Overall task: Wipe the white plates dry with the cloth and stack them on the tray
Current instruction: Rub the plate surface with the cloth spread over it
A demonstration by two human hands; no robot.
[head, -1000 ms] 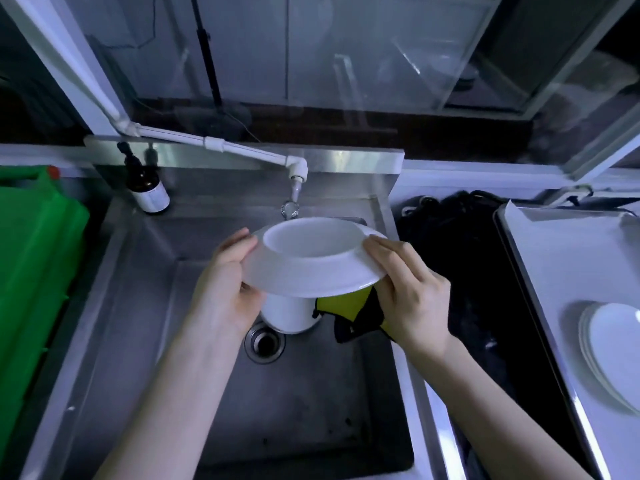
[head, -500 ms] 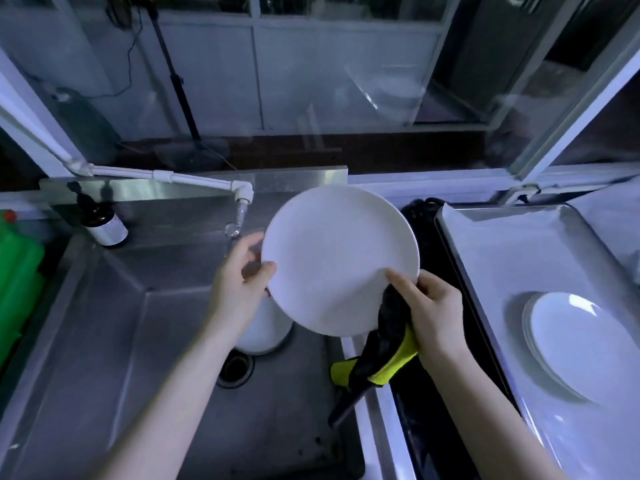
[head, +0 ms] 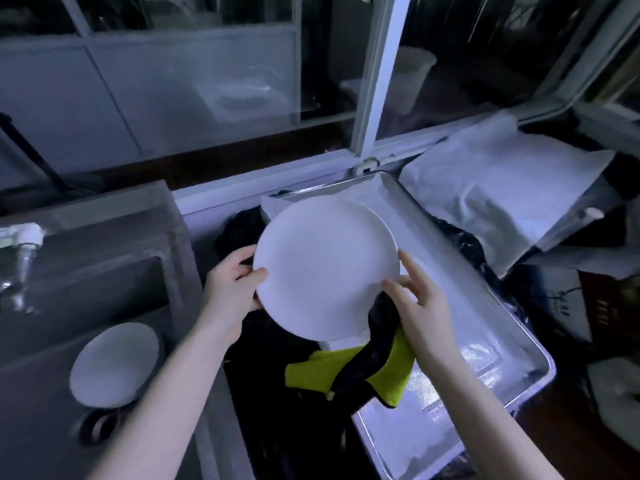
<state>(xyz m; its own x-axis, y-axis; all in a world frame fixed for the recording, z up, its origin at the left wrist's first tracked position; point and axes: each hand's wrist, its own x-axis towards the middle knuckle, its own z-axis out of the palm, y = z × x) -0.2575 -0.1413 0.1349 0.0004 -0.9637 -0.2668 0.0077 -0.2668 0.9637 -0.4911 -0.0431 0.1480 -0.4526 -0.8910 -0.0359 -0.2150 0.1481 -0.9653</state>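
Got the white plate (head: 325, 268) up in both hands, face tilted toward me, over the left side of the tray (head: 485, 341). Left hand (head: 230, 289) grips the left rim, thumb on the face, fingers round the back. Right hand (head: 420, 306) pinches the lower right rim, thumb on top, with the black and yellow-green cloth (head: 377, 368) bunched under it and dangling down. Another white dish (head: 114, 365) sits in the sink (head: 86, 271), off to the left.

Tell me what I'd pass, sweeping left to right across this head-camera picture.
Tap → white dish in the sink → left hand → white plate → right hand, holding the cloth → white sheet at the far right.
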